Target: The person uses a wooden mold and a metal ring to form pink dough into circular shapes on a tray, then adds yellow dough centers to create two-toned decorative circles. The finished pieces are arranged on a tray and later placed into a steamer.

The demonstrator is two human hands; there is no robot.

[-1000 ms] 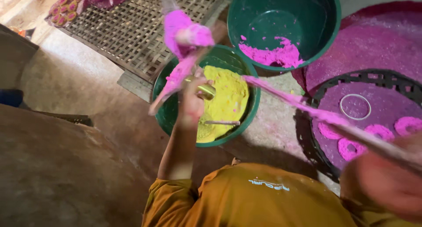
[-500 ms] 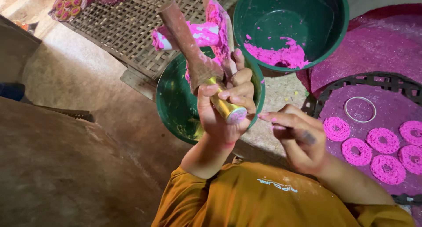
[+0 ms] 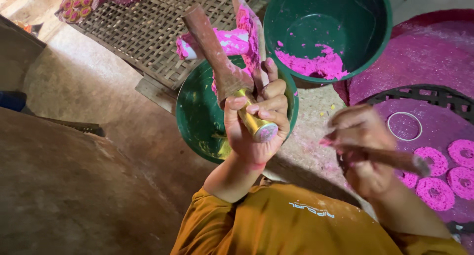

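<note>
Nearest the camera is an orange-sleeved arm rising to the left hand [image 3: 256, 126], whose fingers are clamped around a brass-coloured press [image 3: 256, 125] with pink-smeared wooden handles [image 3: 212, 52] sticking up from it. Half a second ago this hand gripped the press in much the same place; now it sits a little lower over the bowl, so the press has been kept up, not set down. The right hand [image 3: 363, 151], blurred with motion, is closed on a dark wooden stick [image 3: 390, 158] and has swung out to the right, away from the press. Just beyond it, on a pink-stained mat over a black woven tray [image 3: 419, 93], lie 4 pink lacy rings [image 3: 434, 193] and a bare metal ring [image 3: 404, 126]. Under the left hand is a green bowl [image 3: 197, 121] with yellow paste at its bottom. Farther off, a second green bowl [image 3: 345, 37] holds pink dough [image 3: 316, 64], beside a bamboo lattice [image 3: 148, 32].
</note>
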